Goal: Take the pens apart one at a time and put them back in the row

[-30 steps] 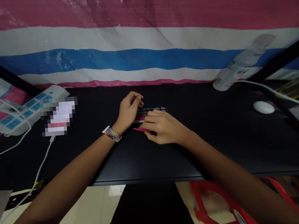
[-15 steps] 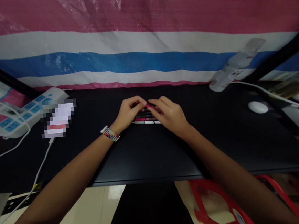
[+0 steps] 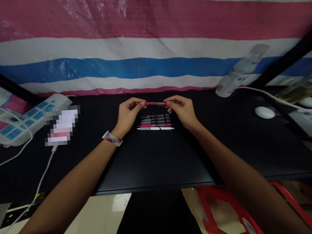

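Observation:
A red pen (image 3: 155,103) is stretched level between my two hands, just beyond a row of other pens. My left hand (image 3: 129,113) pinches its left end between thumb and fingers. Its right end is in the fingertips of my right hand (image 3: 181,110). Below it on the desk, several pens lie side by side: dark ones (image 3: 154,119) at the back, a pink-red pen (image 3: 154,125) in front of them, and a white pen (image 3: 155,129) nearest me. A patterned band (image 3: 112,138) circles my left wrist.
On the black desk (image 3: 154,160), a white power strip (image 3: 34,119) and a blurred-out phone (image 3: 63,126) with a cable lie left. At right are a clear bottle (image 3: 243,72), a white mouse-like object (image 3: 264,112) and a cable. A red stool (image 3: 218,195) stands below the desk edge.
My hands have drawn apart and risen slightly away from the row. The red pen, mostly covered by my fingers before, now shows between them, and the pens below are uncovered.

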`<state>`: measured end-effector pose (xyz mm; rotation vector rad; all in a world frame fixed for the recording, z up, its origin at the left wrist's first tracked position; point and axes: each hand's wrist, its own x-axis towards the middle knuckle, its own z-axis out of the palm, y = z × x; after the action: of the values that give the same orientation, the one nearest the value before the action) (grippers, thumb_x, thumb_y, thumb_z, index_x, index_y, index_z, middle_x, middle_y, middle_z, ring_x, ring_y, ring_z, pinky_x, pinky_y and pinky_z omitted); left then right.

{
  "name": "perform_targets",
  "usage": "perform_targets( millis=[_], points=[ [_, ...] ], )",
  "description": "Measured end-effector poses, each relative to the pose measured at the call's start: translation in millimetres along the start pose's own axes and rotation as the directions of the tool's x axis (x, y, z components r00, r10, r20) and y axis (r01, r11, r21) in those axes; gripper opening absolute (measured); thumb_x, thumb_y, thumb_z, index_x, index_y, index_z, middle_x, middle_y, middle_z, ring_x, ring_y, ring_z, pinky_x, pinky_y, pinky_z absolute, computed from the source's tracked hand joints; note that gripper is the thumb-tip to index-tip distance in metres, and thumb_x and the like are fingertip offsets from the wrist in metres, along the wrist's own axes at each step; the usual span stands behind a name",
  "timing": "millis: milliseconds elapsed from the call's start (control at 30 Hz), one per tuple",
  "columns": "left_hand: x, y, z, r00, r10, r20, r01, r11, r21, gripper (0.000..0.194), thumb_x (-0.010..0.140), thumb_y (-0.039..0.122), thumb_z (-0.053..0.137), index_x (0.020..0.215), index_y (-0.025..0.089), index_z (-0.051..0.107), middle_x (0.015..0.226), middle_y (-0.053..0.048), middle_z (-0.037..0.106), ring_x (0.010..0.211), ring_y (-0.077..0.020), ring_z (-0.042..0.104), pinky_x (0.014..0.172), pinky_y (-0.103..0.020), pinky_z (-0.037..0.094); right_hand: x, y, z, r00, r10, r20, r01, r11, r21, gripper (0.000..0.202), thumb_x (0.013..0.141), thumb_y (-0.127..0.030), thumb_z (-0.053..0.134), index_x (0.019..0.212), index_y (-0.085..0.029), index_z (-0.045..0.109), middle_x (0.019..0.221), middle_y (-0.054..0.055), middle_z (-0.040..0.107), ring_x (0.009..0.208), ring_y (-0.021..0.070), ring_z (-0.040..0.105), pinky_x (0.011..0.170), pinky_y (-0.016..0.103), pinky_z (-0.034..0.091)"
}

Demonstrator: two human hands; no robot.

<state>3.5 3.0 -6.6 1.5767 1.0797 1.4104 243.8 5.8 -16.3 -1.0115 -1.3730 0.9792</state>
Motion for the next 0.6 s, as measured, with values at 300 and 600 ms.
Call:
perform_targets(
  millis=[300,600],
  points=[
    [2.2,-7.0,-2.2,1.000,0.028,-0.011,-0.027,0.998,0.050,0.023,0.097,0.033,0.077,0.079,0.020,0.074,0.070,-0.001,0.069,0.064,-0.0137,0.058,0.065,-0.029,0.044,-0.6,-3.6,2.1,1.000,0.009,0.002,-0.009,0.998,0.059,0.018,0.083,-0.039,0.090,0.093,-0.025,0.085,0.082,0.003,0.077,0.072,0.0181,0.069,0.075,0.039,0.063],
    [2.4,-3.4,-2.9,1.000,-0.027,0.013,0.027,0.999,0.023,0.034,0.095,0.038,0.079,0.069,0.020,0.066,0.061,0.000,0.063,0.059,-0.0125,0.055,0.061,-0.027,0.044,0.1,-1.8,2.5,0.999,0.025,0.022,-0.025,0.999,0.028,0.022,0.080,-0.040,0.092,0.093,-0.024,0.085,0.083,0.004,0.079,0.074,0.0201,0.073,0.080,0.042,0.066]
  ],
)
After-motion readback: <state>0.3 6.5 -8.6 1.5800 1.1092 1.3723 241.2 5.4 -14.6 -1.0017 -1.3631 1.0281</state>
